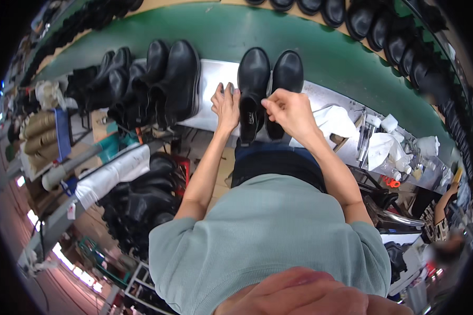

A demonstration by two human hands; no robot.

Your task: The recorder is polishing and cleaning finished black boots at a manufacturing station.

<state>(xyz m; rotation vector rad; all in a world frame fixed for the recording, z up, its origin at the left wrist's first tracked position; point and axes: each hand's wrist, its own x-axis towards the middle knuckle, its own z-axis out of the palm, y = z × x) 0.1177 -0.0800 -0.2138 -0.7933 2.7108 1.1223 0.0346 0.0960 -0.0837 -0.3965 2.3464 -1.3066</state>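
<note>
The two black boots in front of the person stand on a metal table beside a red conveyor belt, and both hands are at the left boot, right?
Not quite: the head view shows the belt is green, not red. The rest holds: two black boots stand on the metal table, with the left hand and right hand at the left boot.

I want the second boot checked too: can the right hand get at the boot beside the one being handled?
Probably yes: the right hand hovers right beside the second black boot, nothing between them.

- left hand raised forward, fingers spread, palm turned right
- right hand beside it, fingertips pinched together
- both forearms bare, extended, elbows bent
</note>
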